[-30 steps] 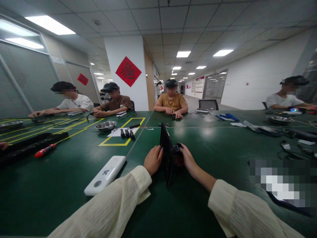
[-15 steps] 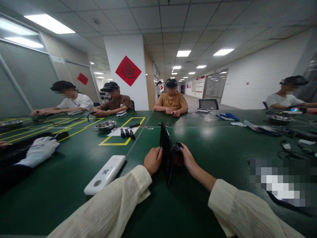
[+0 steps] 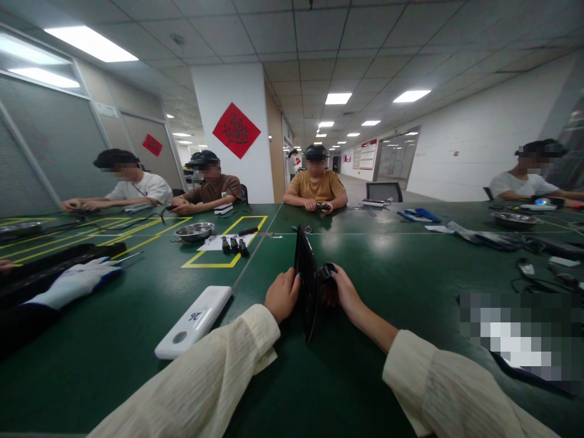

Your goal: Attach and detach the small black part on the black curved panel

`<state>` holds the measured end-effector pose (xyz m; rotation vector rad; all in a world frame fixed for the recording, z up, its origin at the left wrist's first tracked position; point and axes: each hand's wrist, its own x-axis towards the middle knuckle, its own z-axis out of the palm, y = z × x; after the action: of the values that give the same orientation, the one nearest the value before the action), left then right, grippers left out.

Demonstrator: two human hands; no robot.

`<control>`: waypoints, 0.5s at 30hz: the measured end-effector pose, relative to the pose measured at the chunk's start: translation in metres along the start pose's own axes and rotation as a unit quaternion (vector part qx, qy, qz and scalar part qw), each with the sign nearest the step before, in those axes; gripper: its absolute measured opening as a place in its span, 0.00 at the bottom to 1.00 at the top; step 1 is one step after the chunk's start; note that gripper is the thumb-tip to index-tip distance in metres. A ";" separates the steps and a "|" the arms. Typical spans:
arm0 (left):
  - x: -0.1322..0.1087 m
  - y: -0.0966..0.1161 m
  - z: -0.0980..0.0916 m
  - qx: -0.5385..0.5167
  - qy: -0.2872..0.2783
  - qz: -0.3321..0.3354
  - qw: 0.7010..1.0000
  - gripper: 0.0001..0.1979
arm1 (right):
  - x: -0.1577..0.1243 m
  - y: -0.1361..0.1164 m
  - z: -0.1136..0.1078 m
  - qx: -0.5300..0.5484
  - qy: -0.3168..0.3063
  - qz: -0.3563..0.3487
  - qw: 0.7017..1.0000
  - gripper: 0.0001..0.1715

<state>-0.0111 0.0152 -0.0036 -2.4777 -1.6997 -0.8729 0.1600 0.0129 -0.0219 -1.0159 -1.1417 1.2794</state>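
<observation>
A thin, glossy black panel (image 3: 307, 298) stands upright on the table, seen nearly edge-on in front of me. My left hand (image 3: 281, 296) is closed against its left side, with the fingertips partly hidden. On the right, my right hand (image 3: 345, 291) grips a small black part (image 3: 326, 272) close to the panel's other face. Whether that part is joined to the panel I cannot tell. To the left of my left hand lies a white power bank (image 3: 196, 322) marked 26.
The green table (image 3: 383, 267) carries a metal bowl (image 3: 195, 231) and several black cylinders (image 3: 235, 245) on paper. At the left edge a co-worker's gloved hand (image 3: 77, 278) holds a thin tool. Cables and cloth (image 3: 483, 236) lie right; several people sit around.
My hands, the panel and the small part are practically where they were. The gloved hand at left has moved rightward, and a thin tool now shows in it.
</observation>
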 end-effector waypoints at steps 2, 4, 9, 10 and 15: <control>0.000 -0.001 0.002 -0.021 0.010 0.001 1.000 0.15 | 0.000 0.001 0.000 0.000 0.002 -0.001 1.000 0.31; 0.001 -0.002 0.003 -0.035 0.016 0.011 0.999 0.14 | 0.000 0.001 0.000 0.001 0.002 0.001 1.000 0.30; 0.002 -0.004 0.003 -0.028 0.009 0.011 1.000 0.16 | -0.001 -0.001 0.000 -0.006 -0.001 0.001 1.000 0.30; 0.002 -0.004 0.003 -0.028 0.007 0.010 1.000 0.16 | -0.001 -0.001 0.000 -0.008 -0.002 0.000 1.000 0.30; 0.000 -0.004 0.001 -0.018 0.000 0.006 1.000 0.14 | -0.003 -0.004 0.000 -0.003 -0.010 0.000 1.000 0.30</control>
<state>-0.0138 0.0173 -0.0059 -2.5069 -1.6836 -0.9107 0.1604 0.0098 -0.0182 -1.0101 -1.1620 1.2889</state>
